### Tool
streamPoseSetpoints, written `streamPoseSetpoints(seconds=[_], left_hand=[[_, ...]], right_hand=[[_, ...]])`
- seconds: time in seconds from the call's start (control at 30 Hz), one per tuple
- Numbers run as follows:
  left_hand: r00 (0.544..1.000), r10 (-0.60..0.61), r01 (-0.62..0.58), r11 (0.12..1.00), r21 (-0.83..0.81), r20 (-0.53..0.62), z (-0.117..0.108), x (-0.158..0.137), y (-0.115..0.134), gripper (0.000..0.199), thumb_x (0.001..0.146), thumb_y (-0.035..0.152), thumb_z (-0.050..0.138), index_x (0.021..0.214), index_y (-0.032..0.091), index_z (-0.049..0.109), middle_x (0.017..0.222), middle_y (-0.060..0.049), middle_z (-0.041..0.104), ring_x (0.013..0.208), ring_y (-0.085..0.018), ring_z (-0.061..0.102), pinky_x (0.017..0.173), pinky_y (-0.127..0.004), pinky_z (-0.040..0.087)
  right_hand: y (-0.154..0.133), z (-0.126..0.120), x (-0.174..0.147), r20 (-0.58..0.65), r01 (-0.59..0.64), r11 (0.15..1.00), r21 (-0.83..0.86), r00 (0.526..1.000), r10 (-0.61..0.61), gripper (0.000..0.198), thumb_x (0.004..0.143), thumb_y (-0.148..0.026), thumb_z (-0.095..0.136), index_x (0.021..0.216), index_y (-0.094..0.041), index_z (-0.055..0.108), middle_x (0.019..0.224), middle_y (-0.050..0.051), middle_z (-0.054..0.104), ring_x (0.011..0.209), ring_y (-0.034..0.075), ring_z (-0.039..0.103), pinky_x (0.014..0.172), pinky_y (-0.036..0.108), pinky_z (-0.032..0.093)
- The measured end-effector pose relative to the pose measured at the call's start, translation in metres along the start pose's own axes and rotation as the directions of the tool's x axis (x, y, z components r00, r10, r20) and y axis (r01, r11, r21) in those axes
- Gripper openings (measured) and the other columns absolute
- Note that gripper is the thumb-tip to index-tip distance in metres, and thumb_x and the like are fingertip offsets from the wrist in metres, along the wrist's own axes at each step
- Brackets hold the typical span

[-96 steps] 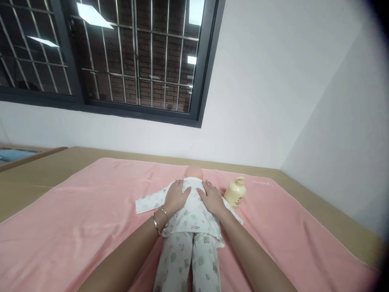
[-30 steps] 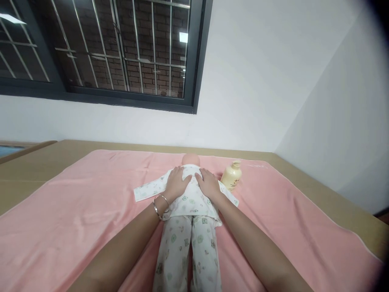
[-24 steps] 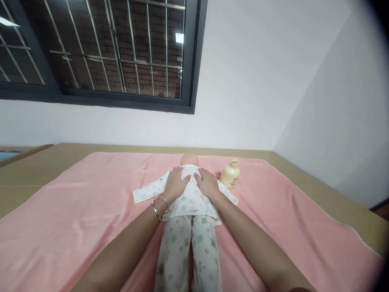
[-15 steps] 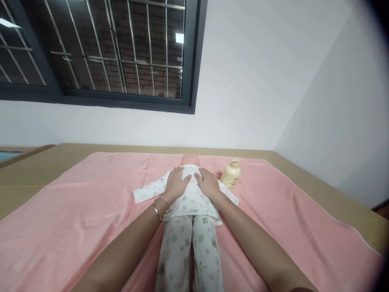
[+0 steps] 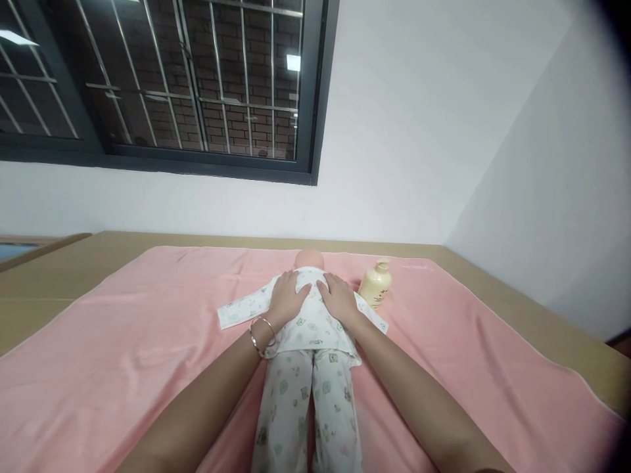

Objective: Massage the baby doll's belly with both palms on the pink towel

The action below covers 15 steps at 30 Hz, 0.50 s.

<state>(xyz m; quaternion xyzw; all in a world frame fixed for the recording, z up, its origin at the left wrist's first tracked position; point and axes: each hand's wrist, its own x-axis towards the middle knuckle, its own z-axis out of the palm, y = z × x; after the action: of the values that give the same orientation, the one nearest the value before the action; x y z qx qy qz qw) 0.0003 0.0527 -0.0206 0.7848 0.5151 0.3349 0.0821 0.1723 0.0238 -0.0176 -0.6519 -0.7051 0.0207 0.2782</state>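
A baby doll (image 5: 311,338) in white patterned pyjamas lies stretched out on a pink sheet (image 5: 162,315), its bare head (image 5: 309,258) at the far end. My left hand (image 5: 288,297) rests flat on the left side of the doll's upper body, fingers extended, a silver bangle on the wrist. On the right side of the upper body lies my right hand (image 5: 338,297), also flat with its fingers stretched out. The thumbs point toward each other with a gap between them. One pyjama sleeve (image 5: 244,309) spreads out to the left; the right sleeve is partly covered by my forearm.
A pale yellow pump bottle (image 5: 375,284) stands on the sheet, right of the doll. The sheet covers a tan surface (image 5: 59,276) whose border shows around it. Behind are a white wall (image 5: 394,131) and a dark-framed window (image 5: 315,98) with metal bars.
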Motion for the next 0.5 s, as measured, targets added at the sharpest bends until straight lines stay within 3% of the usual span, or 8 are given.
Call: streamPoseSetpoints(seconds=[0.2, 0.3, 0.4, 0.5], left_hand=[[1.0, -0.019, 0.019, 1.0, 0.015, 0.011, 0.001, 0.001, -0.001, 0.051, 0.093, 0.046, 0.046, 0.131, 0.013, 0.051, 0.136, -0.016, 0.054, 0.129, -0.029, 0.046, 0.111, -0.045, 0.033], [0.999, -0.023, 0.022, 0.999, 0.03, 0.043, 0.0, 0.001, -0.001, 0.054, 0.094, 0.047, 0.042, 0.135, 0.012, 0.048, 0.144, -0.017, 0.048, 0.137, -0.03, 0.04, 0.115, -0.045, 0.028], [0.993, -0.034, 0.028, 0.998, 0.056, 0.11, -0.004, 0.0, 0.0, 0.057, 0.095, 0.047, 0.037, 0.139, 0.012, 0.044, 0.151, -0.018, 0.04, 0.142, -0.031, 0.033, 0.115, -0.047, 0.027], [0.99, -0.014, -0.008, 0.987, 0.158, 0.138, -0.014, -0.004, 0.01, 0.055, 0.096, 0.043, 0.034, 0.14, 0.01, 0.043, 0.15, -0.02, 0.04, 0.14, -0.034, 0.036, 0.112, -0.051, 0.028]], right_hand=[[-0.001, -0.001, -0.001, 0.025, -0.011, 1.0, -0.007, 1.0, 0.012, 0.053, 0.101, -0.048, 0.026, 0.136, -0.016, 0.05, 0.14, 0.012, 0.053, 0.133, 0.024, 0.043, 0.11, 0.038, 0.027], [-0.003, -0.002, -0.002, 0.035, -0.024, 0.998, -0.05, 0.999, 0.026, 0.057, 0.102, -0.048, 0.022, 0.14, -0.013, 0.046, 0.149, 0.015, 0.042, 0.141, 0.028, 0.033, 0.114, 0.045, 0.021], [-0.013, -0.006, -0.006, 0.033, 0.043, 0.991, -0.125, 0.999, -0.039, 0.056, 0.102, -0.04, 0.02, 0.142, -0.009, 0.044, 0.153, 0.016, 0.036, 0.146, 0.028, 0.023, 0.117, 0.047, 0.012], [-0.032, -0.016, -0.017, 0.079, 0.129, 0.978, -0.161, 0.99, -0.117, 0.05, 0.1, -0.03, 0.025, 0.137, -0.006, 0.049, 0.144, 0.017, 0.048, 0.139, 0.026, 0.036, 0.117, 0.043, 0.016]])
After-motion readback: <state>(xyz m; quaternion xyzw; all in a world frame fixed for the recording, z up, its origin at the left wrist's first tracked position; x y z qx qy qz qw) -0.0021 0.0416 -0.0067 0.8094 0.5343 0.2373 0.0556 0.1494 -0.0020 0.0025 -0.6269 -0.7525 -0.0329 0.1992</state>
